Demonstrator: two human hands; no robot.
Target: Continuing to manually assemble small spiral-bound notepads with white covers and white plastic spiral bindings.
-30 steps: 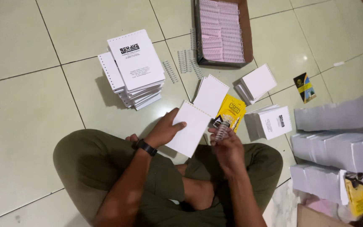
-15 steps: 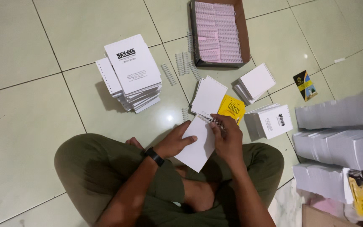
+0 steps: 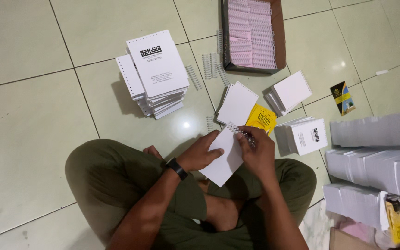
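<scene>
Head view of a person seated cross-legged on a tiled floor (image 3: 33,115), binding small notepads with wire combs. The left hand (image 3: 202,155) is closed on the left edge of a small white notepad (image 3: 223,159), thumb on top, holding it tilted above the lap. The right hand (image 3: 255,150) is curled over the pad's far right corner, fingers pinched on the wire comb (image 3: 239,132) along its punched edge; whether the comb is fully seated cannot be told.

As for progress, a judgement: a stack of bound pads (image 3: 156,74) stands far left, suggesting a fair number finished. Much seems left: rows of unbound white paper blocks (image 3: 376,153) lie at the right, and a cardboard box (image 3: 278,37) at the far side looks nearly full of pink-backed combs. Loose combs (image 3: 209,65) lie on the floor between the stack and the box.

Just beyond the hands lie a white sheet block (image 3: 237,104) and a yellow cover (image 3: 261,118), near to reach; a smaller printed block (image 3: 304,136) sits to their right.
</scene>
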